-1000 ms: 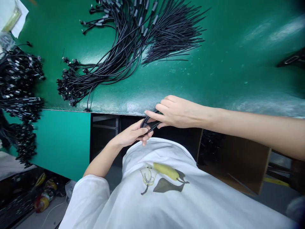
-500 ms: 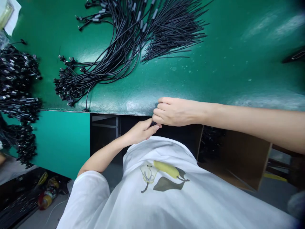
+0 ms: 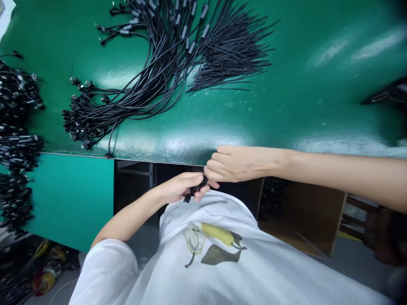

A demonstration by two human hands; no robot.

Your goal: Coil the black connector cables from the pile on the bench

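A black cable (image 3: pixel 196 189) is bunched between the person's hands, just off the front edge of the table and above the hem of the white shirt (image 3: pixel 222 275). The left hand (image 3: pixel 179 186) grips it between thumb and fingers, and a dark end pokes out below them. The right hand (image 3: pixel 227 164) is curled closed against the cable's upper end, knuckles up, touching or nearly touching the left fingertips; what lies inside its fingers is hidden, so I cannot tell how firmly it grips.

Beyond the hands, on the green table (image 3: pixel 295 106), lies a spread of black cables (image 3: pixel 143 91), with plugs (image 3: pixel 82 120) clustered at the left and thin loose ends (image 3: pixel 233 53) fanned out to the right. Another dark heap (image 3: pixel 17 91) of cables sits at the far left, hanging past the table edge beside a green panel (image 3: pixel 74 197). Below the table, to the right, stands a brown board (image 3: pixel 313 216).
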